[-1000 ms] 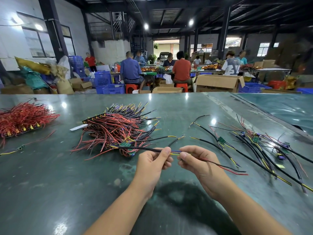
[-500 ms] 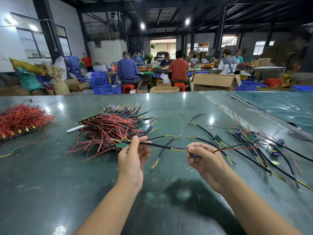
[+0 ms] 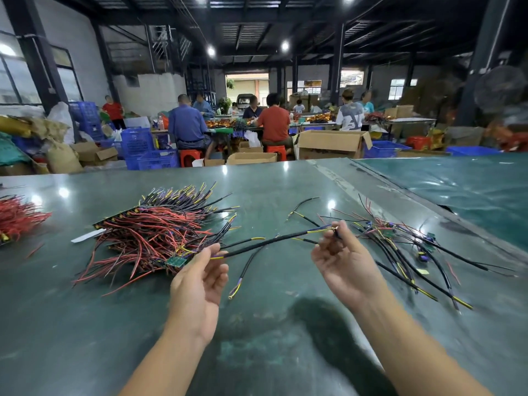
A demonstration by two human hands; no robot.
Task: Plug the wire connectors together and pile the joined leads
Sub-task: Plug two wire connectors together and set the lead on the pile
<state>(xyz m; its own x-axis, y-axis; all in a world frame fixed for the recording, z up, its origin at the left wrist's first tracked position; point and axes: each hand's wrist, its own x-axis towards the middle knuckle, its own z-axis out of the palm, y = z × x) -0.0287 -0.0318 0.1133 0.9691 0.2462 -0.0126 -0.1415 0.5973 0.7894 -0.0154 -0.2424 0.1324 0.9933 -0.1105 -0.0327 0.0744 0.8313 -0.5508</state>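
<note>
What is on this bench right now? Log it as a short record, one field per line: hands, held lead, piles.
left hand: palm up, fingers pinch one end of the black lead
right hand: fingers pinch the other end
black lead: stretched between both hands, above the table
red-and-black bundle: behind the left hand
loose leads: spread out right of the right hand
red wire heap: far left edge

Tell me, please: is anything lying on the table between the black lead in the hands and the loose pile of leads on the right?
Nothing visible blocks it. The black lead hangs above the table between the left hand and right hand. The loose pile of leads begins right beside the right hand's fingers.
</note>
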